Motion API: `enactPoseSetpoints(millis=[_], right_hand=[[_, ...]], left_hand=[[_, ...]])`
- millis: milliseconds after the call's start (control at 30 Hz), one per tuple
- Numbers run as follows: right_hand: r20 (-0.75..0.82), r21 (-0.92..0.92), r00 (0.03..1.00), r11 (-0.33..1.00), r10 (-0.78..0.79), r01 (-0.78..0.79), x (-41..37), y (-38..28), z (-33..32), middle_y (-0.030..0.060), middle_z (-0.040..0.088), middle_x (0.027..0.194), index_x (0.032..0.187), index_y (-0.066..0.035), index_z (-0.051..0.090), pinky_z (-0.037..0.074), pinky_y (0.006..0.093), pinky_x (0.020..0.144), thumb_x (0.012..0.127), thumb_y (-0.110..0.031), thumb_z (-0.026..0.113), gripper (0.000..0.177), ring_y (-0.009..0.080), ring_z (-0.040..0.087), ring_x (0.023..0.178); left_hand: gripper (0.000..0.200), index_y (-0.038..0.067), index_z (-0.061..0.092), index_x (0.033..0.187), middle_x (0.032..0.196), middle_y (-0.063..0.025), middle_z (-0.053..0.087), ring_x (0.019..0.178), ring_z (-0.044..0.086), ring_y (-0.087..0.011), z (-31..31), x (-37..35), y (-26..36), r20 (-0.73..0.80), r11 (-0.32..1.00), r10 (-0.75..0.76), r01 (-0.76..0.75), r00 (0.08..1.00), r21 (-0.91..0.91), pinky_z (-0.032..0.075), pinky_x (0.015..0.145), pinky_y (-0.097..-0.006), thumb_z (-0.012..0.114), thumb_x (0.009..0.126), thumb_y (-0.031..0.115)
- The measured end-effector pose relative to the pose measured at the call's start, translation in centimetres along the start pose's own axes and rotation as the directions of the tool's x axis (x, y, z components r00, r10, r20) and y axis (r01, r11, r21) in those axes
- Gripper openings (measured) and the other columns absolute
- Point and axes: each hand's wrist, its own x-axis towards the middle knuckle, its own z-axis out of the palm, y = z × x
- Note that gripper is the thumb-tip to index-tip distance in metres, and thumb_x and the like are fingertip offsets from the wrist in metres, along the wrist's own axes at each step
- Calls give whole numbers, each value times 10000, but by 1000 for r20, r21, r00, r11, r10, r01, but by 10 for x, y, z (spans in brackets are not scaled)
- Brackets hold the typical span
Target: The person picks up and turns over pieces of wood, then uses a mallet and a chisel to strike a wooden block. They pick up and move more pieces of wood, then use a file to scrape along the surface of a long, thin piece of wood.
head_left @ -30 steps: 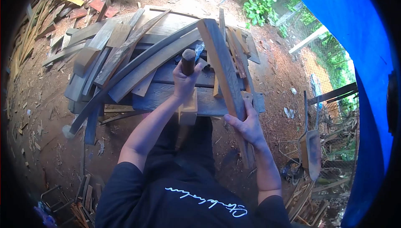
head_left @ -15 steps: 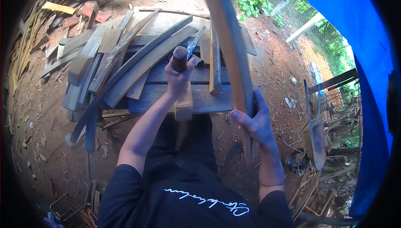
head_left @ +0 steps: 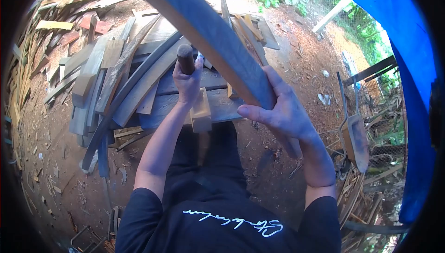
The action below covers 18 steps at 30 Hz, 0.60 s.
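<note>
Board [head_left: 208,37], long and thick, slants across the view, nearest the eye and raised above the bench, its far end reaching up to the left; the right hand [head_left: 294,116] grips it near its lower part, thumb along one side and fingers over the other, seemingly so that the length can be steadied and angled from one end; the lowest bit of wood shows just under the palm, so most of the board lies ahead and to the left of that hand; the left hand [head_left: 188,84] is closed round a short dark handle [head_left: 186,60], held upright with its round butt towards the eye, probably to keep it ready and out of the board's way; what the handle belongs to is hidden beneath the fist

A little further down, a pale block [head_left: 201,114] juts over the near edge of the bench [head_left: 162,109], perhaps set there to be within reach of both hands; curved planks [head_left: 139,86] lie on the left side of the bench, overlapping and pointing outward, likely heaped loosely because their bends keep them from stacking flat; a squared offcut [head_left: 84,86] rests at the outer side of that heap

Beyond, a wheelbarrow [head_left: 357,144] stands on the right; a scrap pile [head_left: 34,63] spreads along the left; past the bare ground, a blue tarp [head_left: 394,16] hangs beside a wire fence [head_left: 327,3]
</note>
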Motion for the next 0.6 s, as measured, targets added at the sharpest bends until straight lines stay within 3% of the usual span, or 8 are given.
enactPoseSetpoints(millis=[100,167,233,300,333,467,533,600], right_hand=[[-14,148,999,988,-52,54,7,16,10,194,637,1065,1261,-21,483,484,403,884,706,-504,782,794,303,635,1007],[72,-193,994,979,79,-64,21,31,11,207,643,1060,1265,-28,478,485,409,886,704,-537,771,813,315,644,1003],[63,-204,993,976,96,-81,21,28,0,221,648,1032,1268,-36,476,484,419,891,694,-567,765,834,331,652,993],[-5,-150,1000,989,1,-1,12,1,-10,218,643,1050,1270,-45,475,486,417,887,698,-558,768,822,325,651,982],[-7,-38,1000,999,-10,10,9,-1,-11,215,637,1067,1271,-36,474,482,410,895,698,-555,772,829,312,650,978],[-70,132,996,989,-53,62,15,31,10,209,628,1098,1281,-27,468,476,394,906,691,-558,779,853,299,640,994],[56,-96,990,988,130,-124,27,59,12,209,623,1116,1301,-8,454,464,386,930,685,-554,786,888,297,620,1044],[28,-80,992,990,120,-117,20,34,-3,218,609,1145,1313,-4,446,456,387,947,687,-552,783,897,302,605,1074]], left_hand=[[197,25,587,985,881,3,627,819,586,-56,10,4,6,-25,1000,18,-18,1000,4,476,763,-207,711,839,68],[191,37,578,977,845,19,593,787,561,-42,11,8,-1,3,995,69,-69,998,-69,467,720,-211,708,843,76],[187,44,570,977,840,22,579,773,550,-44,11,14,-9,-4,995,83,-83,997,-52,456,703,-216,691,835,51],[192,38,573,990,866,12,596,782,562,-55,8,12,-12,-5,998,63,-63,998,-23,454,715,-213,660,821,13],[191,37,572,991,864,16,593,774,556,-52,10,11,-11,-15,995,100,-100,995,-3,449,714,-210,635,815,-1],[244,30,557,1070,902,-34,632,778,620,-87,4,20,-20,24,981,158,-160,987,108,500,675,-210,662,850,25],[187,54,541,990,748,-15,593,579,565,-62,0,29,-25,10,998,45,-45,999,37,455,512,-191,647,841,13],[157,59,536,937,717,8,561,557,530,-45,3,30,-11,7,999,2,-3,1000,35,430,500,-187,663,847,40]])
